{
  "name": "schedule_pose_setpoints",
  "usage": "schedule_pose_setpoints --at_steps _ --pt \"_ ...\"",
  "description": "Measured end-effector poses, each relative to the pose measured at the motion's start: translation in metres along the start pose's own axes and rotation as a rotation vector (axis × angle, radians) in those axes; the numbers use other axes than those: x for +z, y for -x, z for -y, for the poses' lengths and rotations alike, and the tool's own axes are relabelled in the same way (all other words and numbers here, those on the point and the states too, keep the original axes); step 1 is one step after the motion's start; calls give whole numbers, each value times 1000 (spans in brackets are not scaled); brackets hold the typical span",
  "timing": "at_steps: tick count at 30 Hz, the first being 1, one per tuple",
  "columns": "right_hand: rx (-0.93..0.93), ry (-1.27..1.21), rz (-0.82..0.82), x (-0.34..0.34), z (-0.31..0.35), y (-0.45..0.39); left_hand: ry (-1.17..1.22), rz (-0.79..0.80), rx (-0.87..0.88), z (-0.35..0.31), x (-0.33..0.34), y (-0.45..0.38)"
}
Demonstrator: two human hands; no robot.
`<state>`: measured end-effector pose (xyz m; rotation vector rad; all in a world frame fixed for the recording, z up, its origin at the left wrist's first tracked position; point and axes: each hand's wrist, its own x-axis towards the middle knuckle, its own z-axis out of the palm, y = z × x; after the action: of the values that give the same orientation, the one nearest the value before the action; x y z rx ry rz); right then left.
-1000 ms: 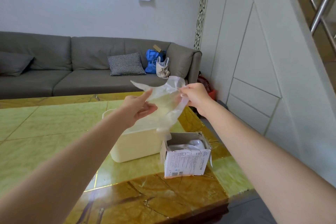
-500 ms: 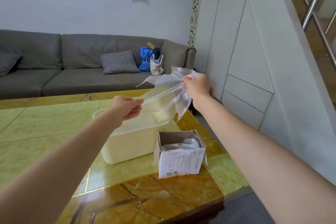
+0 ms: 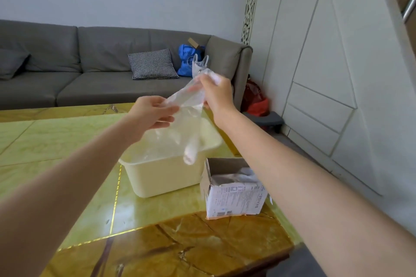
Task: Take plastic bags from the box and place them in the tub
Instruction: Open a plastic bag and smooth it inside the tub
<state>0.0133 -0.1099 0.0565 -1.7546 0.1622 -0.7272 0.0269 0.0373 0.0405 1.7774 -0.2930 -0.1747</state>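
Bag point(image 3: 180, 119) now bunched, dangling over the tub point(image 3: 162, 177); left hand point(image 3: 150, 112) and right hand point(image 3: 216, 94) fingers pinch it, ready to drop.

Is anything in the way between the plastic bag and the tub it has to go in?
Nothing visible. The plastic bag hangs from the left hand and right hand right above the open cream tub, with only air between them.

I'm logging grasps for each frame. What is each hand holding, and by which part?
Both hold one clear plastic bag above the tub: the right hand grips its bunched top end, the left hand pinches it lower down.
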Motion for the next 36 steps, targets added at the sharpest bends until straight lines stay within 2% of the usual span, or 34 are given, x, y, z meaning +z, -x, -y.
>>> schedule_pose_setpoints --at_steps 2,4,7,9,10,12,14,18,22,26,30,32,36 --pt "37 94 -20 -2 -13 -5 -213 -84 65 5 -15 -8" --pt "131 169 27 -2 -27 -7 -513 -154 129 11 -25 -17" --pt "262 206 199 4 -51 -5 -1013 -130 76 16 -30 -23" --pt "225 387 348 7 -65 -3 -1324 -106 29 24 -28 -27" --pt "187 497 408 9 -70 -1 -1390 -105 54 27 -26 -28" --pt "99 667 497 10 -76 0 -1407 -58 175 34 -18 -31" --pt "15 862 586 14 -79 2 -1389 120 196 44 -7 -33" --pt "-39 1153 706 21 -86 3 -1361 462 -233 67 0 -40" --pt "-36 1359 869 26 -90 -2 -1545 563 -254 78 -5 -50" --pt "6 1405 969 34 -97 -8 -1568 575 -295 84 -10 -57" --pt "31 1415 959 33 -100 -13 -1292 458 -305 76 -14 -58" --pt "13 1440 936 32 -89 -11 -1185 363 -234 64 -17 -53" --pt "-105 1320 852 14 -59 -12 -1392 133 58 30 -10 -36"
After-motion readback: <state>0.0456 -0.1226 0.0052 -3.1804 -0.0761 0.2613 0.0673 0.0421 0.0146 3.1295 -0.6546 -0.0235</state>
